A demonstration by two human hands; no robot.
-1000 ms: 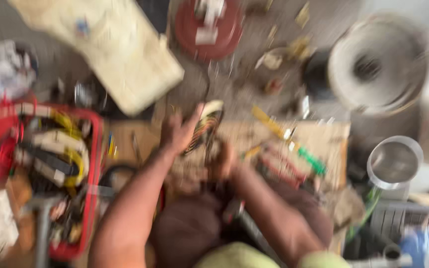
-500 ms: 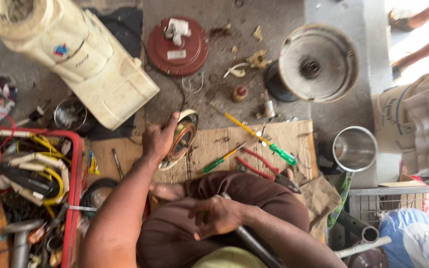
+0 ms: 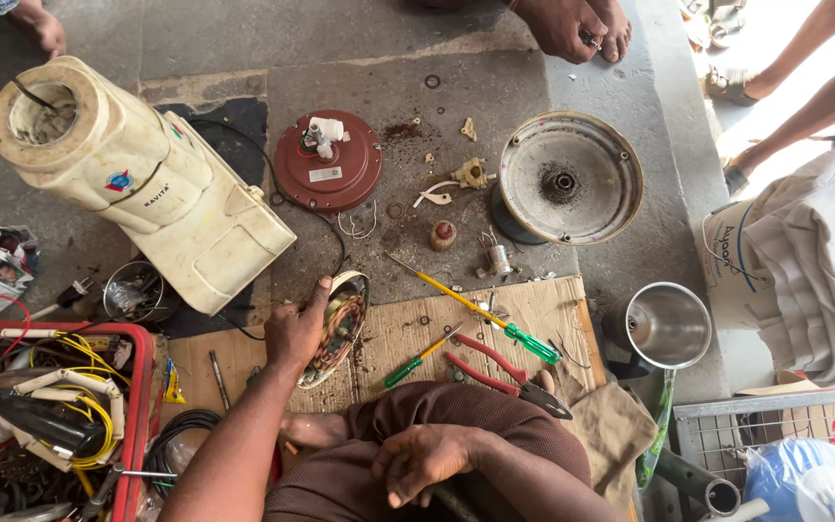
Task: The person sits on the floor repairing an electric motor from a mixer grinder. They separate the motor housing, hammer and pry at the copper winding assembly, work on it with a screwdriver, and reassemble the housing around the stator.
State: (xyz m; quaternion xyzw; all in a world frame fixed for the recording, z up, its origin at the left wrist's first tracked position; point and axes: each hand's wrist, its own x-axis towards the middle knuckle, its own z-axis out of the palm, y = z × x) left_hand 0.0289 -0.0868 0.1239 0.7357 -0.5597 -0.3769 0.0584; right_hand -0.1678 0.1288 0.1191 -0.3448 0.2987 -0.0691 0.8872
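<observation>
The left hand [image 3: 294, 329] grips a round motor coil [image 3: 336, 324] with copper windings, tilted on edge at the far end of the cardboard sheet [image 3: 533, 309] on the floor. The right hand [image 3: 424, 459] rests on the knee, fingers curled, seemingly around a dark handle. Close beside the coil lie a green screwdriver [image 3: 416, 361] and red pliers [image 3: 504, 370]; a cream appliance body [image 3: 147, 188] lies just beyond.

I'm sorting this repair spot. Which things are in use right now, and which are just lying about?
In use: left hand grips the motor winding; right hand rests on the knee.

Lying about: pliers, two screwdrivers, cream housing, red cover, metal dish, steel cup, red crate.
</observation>
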